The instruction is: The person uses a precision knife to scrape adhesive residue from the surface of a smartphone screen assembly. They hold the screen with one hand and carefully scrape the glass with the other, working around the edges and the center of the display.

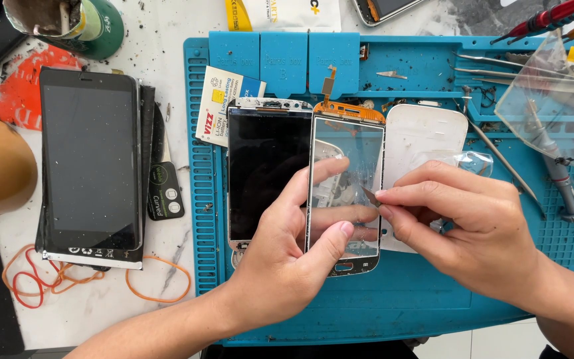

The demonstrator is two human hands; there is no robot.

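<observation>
The left hand (286,252) is curled around a clear glass phone panel (348,159), thumb pressed on its front near the lower edge and fingers showing through the glass from behind, so the panel stands lifted over the blue work mat (393,299). The right hand (463,223) is pinched shut, thumb and forefinger closed on a small thin blade (369,197) whose tip touches the panel's right edge about halfway down. The panel has an orange flex strip (348,110) along its top (with a narrow tail sticking upward) and a chrome-rimmed bottom end. Just to its left, partly overlapped by it, a dark phone screen assembly (264,179) lies on the mat; just to its right lies a white back cover (426,133), with a scrap of clear film (476,161) on it. Off the mat to the left, a larger black tablet (90,159) rests on the pale tabletop (101,306), with orange rubber bands (54,279) below it. Tweezers (499,159) and a red-handled screwdriver (553,16) sit at the upper right.
</observation>
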